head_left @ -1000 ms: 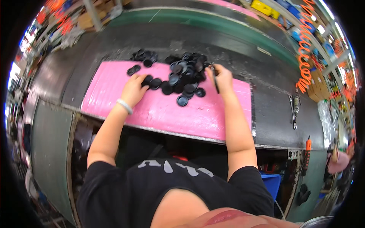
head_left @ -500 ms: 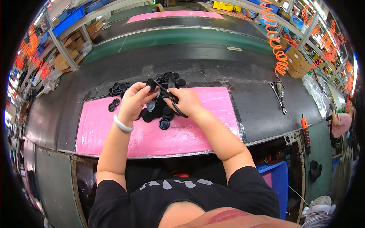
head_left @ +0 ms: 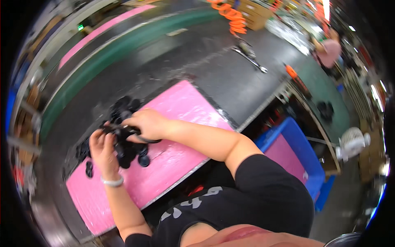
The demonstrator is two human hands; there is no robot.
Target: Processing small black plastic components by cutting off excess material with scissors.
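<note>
Over the pink mat [head_left: 193,109] my two hands are close together. My left hand [head_left: 103,153] pinches a small black round cap [head_left: 108,129], partly blurred, between thumb and fingers. My right hand [head_left: 149,124] is closed around dark-handled scissors [head_left: 149,140]; the handle loop shows below the palm, and the blades point toward the cap. Whether they touch it cannot be made out. Beneath and beyond both hands lies a pile of black round caps [head_left: 122,108], partly hidden by my fingers. A loose cap [head_left: 143,160] rests at the pile's near edge.
An orange coiled hose [head_left: 232,18] leads to a power tool [head_left: 246,48] beside a wrench [head_left: 257,66]. An orange-handled tool [head_left: 293,74] hangs at the bench edge. Right of me are a blue bin [head_left: 302,154] and white fan [head_left: 352,143]. Another person [head_left: 329,51] is far right.
The view has swung to the right and tilted, with some blur. Both hands stay together over the pile, still holding the cap and the scissors.
</note>
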